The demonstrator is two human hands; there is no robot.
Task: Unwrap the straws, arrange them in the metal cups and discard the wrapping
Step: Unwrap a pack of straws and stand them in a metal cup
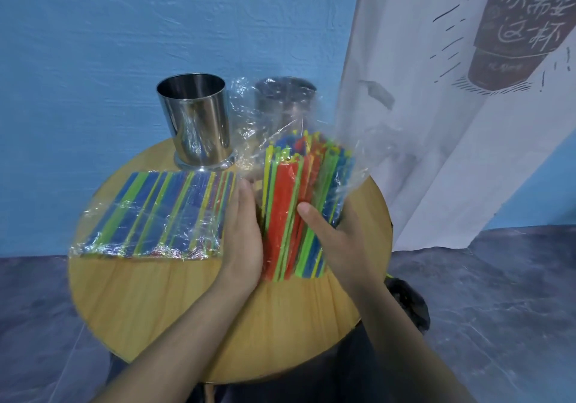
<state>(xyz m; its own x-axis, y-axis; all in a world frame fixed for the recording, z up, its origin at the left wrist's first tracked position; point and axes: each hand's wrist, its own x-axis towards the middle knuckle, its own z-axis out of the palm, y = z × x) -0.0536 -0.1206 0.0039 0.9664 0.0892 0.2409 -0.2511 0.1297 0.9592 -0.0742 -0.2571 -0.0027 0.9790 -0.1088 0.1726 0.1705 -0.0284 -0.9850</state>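
A bundle of coloured straws (291,203), red, green, blue and yellow, stands nearly upright over the round wooden table (149,306). My left hand (244,231) lies flat against the bundle's left side with straight fingers. My right hand (330,234) grips the bundle from the right, thumb across the front. Loose clear wrapping (258,115) billows off the top of the bundle and half hides the right metal cup (285,97). The left metal cup (194,122) stands empty at the table's back. A second, still wrapped pack of straws (156,215) lies flat on the left.
A blue wall rises right behind the table. A white printed curtain (452,106) hangs at the right. Grey floor surrounds the table, and a dark object (408,303) sits below its right edge.
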